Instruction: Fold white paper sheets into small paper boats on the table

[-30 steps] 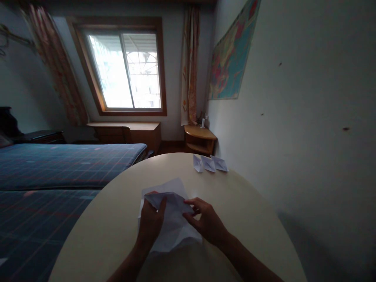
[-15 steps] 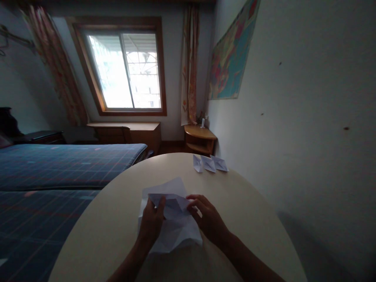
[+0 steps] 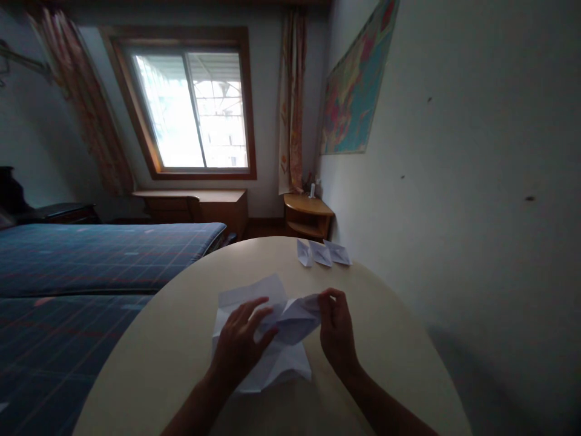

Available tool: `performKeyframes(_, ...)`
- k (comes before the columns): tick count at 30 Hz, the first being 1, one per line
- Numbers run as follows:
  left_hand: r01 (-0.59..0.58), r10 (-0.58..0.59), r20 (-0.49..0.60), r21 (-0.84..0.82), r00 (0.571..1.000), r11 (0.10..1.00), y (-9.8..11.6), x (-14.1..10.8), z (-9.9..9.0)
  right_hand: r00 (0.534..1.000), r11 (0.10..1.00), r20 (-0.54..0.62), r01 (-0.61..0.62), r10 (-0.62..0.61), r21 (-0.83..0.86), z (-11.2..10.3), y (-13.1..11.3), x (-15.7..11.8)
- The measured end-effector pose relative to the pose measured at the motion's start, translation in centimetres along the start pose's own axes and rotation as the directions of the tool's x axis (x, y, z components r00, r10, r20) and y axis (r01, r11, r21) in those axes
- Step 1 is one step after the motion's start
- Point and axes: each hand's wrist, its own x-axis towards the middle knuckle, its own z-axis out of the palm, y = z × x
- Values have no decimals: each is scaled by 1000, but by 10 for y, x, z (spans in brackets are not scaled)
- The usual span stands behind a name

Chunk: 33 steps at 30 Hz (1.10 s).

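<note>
A folded white paper (image 3: 297, 321) is pinched at its right end by my right hand (image 3: 336, 330). My left hand (image 3: 242, 339) has its fingers spread at the left end of the folded paper; whether the fingertips touch it I cannot tell. Beneath both lies a larger creased sheet of white paper (image 3: 272, 366), flat on the round cream table (image 3: 172, 363). Part of that sheet is hidden by my left hand and the folded piece.
Three small folded paper pieces (image 3: 321, 253) stand in a row near the table's far edge. A bed with blue plaid cover (image 3: 104, 254) is on the left. A white wall (image 3: 476, 254) runs along the right. A corner shelf (image 3: 308, 206) stands beyond the table.
My right hand has moved right and turned, drawing the folded paper rightward. My left hand has loosened from a pinch on the paper to spread fingers. The sheet beneath stays in place.
</note>
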Motion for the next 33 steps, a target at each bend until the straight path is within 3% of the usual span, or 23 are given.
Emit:
performKeyframes(5, -126, 116, 155, 57, 981, 990, 12, 6, -13, 998, 999, -55, 35, -35, -2, -5, -2, 4)
performKeyframes(11, -110, 108, 108, 10, 988, 994, 21, 8, -19, 992, 996, -82, 92, -91, 11, -9, -2, 5)
performKeyframes(13, -33, 31, 112, 17, 993, 999, 21, 5, -16, 985, 988, -78, 148, -151, -45, -11, -1, 6)
performKeyframes(15, 101, -108, 115, 63, 987, 993, 20, 3, -12, 977, 974, 13, 212, -211, -77, -14, -1, 8)
performKeyframes(18, 329, -331, 88, 34, 940, 944, 16, 4, -9, 945, 955, 211, 277, -251, -106, -17, -2, 14)
performKeyframes(21, 465, -455, 104, -112, 884, 878, 13, 9, -13, 914, 938, 318, 312, -252, -153, -19, -1, 18)
performKeyframes(25, 529, -512, 132, -211, 849, 822, 11, 14, -17, 882, 920, 406, 340, -241, -194, -22, 8, 23)
performKeyframes(28, 539, -525, 123, -234, 842, 809, 11, 13, -15, 889, 917, 413, 317, -198, -241, -23, 13, 24)
performKeyframes(33, 580, -576, 108, -290, 811, 762, 2, 13, -10, 912, 980, 402, 148, -83, -133, -21, 8, 22)
